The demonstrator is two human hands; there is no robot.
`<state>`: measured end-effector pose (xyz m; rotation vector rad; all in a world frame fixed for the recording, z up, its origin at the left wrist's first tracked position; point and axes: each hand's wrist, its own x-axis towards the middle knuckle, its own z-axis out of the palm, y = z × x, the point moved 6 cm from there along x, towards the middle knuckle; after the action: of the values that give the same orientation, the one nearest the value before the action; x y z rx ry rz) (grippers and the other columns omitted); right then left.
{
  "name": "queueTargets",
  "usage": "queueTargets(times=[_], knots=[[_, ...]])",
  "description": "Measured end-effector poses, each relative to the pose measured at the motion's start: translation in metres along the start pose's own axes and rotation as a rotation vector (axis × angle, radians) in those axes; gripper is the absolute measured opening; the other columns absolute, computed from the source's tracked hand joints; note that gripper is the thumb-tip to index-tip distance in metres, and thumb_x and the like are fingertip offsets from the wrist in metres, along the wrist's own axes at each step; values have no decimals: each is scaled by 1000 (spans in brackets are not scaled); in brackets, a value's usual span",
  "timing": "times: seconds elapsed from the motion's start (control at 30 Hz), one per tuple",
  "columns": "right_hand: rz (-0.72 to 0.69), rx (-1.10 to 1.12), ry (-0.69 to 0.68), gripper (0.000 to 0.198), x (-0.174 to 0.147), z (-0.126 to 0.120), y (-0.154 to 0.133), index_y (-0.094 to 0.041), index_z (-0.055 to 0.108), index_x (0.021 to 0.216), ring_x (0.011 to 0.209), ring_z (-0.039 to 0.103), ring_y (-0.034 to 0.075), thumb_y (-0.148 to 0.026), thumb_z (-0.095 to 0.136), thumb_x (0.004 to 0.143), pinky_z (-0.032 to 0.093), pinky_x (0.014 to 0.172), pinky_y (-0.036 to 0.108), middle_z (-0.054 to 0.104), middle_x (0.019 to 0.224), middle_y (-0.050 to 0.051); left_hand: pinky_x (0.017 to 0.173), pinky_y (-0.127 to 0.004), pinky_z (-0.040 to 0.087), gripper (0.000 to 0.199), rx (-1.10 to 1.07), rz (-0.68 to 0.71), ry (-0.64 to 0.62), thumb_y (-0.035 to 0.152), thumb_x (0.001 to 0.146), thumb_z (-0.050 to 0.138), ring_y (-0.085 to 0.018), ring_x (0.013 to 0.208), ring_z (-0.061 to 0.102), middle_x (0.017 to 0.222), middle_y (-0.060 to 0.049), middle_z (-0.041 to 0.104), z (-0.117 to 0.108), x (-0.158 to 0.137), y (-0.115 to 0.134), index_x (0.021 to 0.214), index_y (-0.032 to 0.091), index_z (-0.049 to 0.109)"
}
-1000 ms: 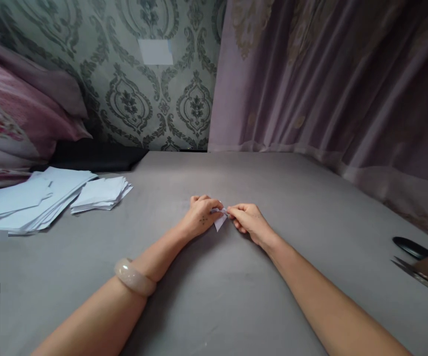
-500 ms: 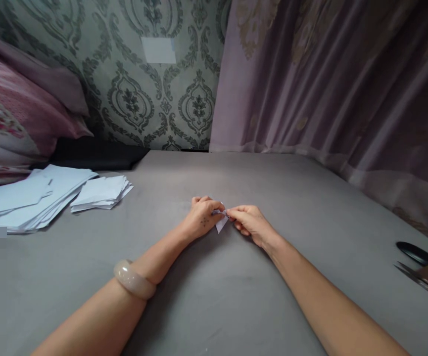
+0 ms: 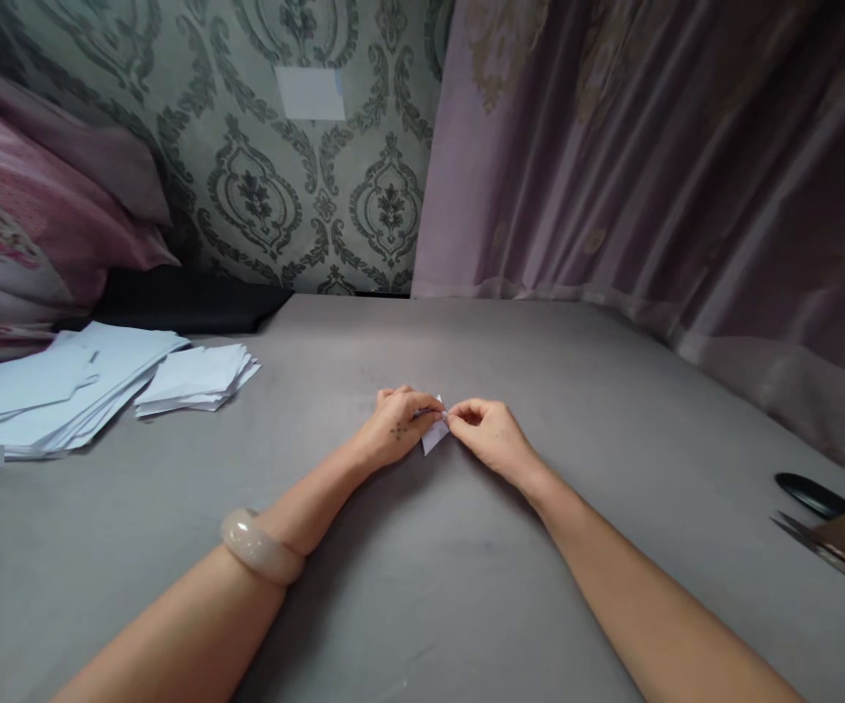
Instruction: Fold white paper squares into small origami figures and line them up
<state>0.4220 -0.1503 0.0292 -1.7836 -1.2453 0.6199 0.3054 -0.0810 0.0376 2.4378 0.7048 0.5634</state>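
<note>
A small folded piece of white paper (image 3: 434,436) is between my hands, just above or on the grey surface. My left hand (image 3: 401,426) pinches it from the left, and its fingers cover much of the paper. From the right, my right hand (image 3: 491,434) grips the paper's edge between thumb and index fingertip, the other fingers curled. A pointed corner of the paper hangs down below my left thumb, and a small tip shows above it. A pale bangle (image 3: 261,549) circles my left forearm.
Small paper squares (image 3: 194,379) and a larger stack of white sheets (image 3: 48,395) lie at left, before a folded black cloth (image 3: 188,301). Scissors (image 3: 824,547) and a black oval object (image 3: 818,495) lie at the right edge. A curtain (image 3: 575,146) hangs behind.
My right hand's fingers have curled and shifted slightly at the paper's edge. The paper has turned a little, and more of it shows. The view has shifted slightly.
</note>
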Motion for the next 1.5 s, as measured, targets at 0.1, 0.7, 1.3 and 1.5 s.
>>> queueTargets(times=[0.1,0.7,1.3,1.5], knots=[[-244,-335,75,11,-5,-3,-10,-18,65,80,66,57,12,-20,55,80,41,64,24,67,81,2,91,-41,36,22,16,-6,-1,27,88,50,-20,81,59,78,-3,67,1,1,0,90,22,71],[-318,-538,172,24,-13,-8,-10,-21,65,90,73,58,14,-9,48,78,40,67,25,65,91,2,92,-42,35,24,-12,16,-23,30,90,45,-21,87,59,84,-2,69,3,1,-5,93,25,68],[-222,-288,142,17,-9,-1,0,-20,70,81,68,58,13,-21,54,81,43,66,24,66,80,3,81,-33,41,10,-55,-110,156,22,77,59,-15,78,54,89,-1,60,-11,-8,-13,87,20,56],[-230,-234,153,17,-11,0,-4,-20,70,78,69,60,14,-24,54,82,43,66,24,68,79,4,67,-25,41,7,-112,-96,48,24,78,58,-13,65,54,73,1,63,-6,-7,-12,78,19,63]])
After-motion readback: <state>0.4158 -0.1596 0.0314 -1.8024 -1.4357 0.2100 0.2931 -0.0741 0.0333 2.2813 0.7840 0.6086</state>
